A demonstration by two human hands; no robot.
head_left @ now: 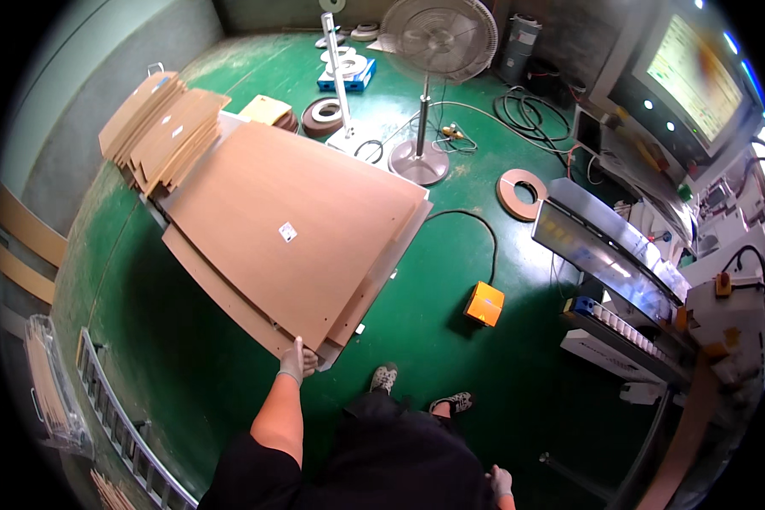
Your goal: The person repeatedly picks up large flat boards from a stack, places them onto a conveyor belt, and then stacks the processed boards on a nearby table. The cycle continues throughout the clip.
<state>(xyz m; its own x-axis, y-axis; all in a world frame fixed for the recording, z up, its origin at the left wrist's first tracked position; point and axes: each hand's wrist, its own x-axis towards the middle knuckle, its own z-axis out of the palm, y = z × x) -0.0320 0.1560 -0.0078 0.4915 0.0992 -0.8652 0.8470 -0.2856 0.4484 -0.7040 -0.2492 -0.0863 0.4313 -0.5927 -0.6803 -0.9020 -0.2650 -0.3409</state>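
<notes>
My left hand [297, 362], in a light glove, grips the near corner of a brown wood-toned panel [306, 221]. Its thumb lies on top and the fingers curl at the edge. The panel is large and flat, bears a small white label [288, 232], and rests on other panels [221, 285] that stick out beneath it. Low by my right side hangs my right hand [501, 482], also gloved. It is apart from the panels, its fingers too hidden to read, and I see nothing in it.
Smaller boards [166, 140] are piled beyond the panels at the far left. An orange foot pedal [484, 303] with a black cable lies on the green floor. A pedestal fan [421, 161] and edging rolls [521, 195] stand ahead; machinery with a screen [688, 81] fills the right. A ladder [132, 438] lies left.
</notes>
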